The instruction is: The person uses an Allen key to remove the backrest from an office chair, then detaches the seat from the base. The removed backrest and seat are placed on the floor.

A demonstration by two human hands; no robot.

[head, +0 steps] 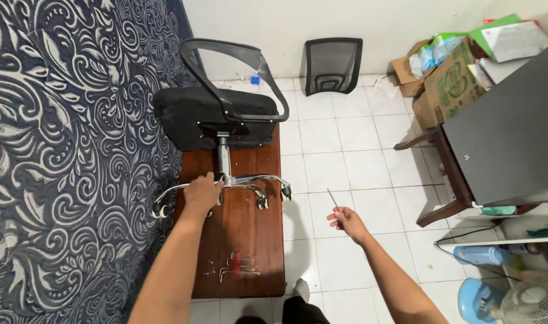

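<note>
A black office chair [217, 111] lies on its side on a brown wooden table [238, 240], its chrome wheeled base [250, 183] pointing toward me. My left hand [202, 192] grips one chrome leg of that base near the central column. My right hand [346, 221] is held out over the white tiled floor, pinching a thin metal rod-like tool [333, 198] that points up and away. Small metal parts and a red-handled piece [238, 264] lie on the table's near end.
A dark patterned mattress [63, 156] fills the left side. A separate black mesh chair back [333, 65] leans on the far wall. Cardboard boxes [448, 84] and a dark desk [502, 138] stand at right, with a fan [529, 300] at bottom right.
</note>
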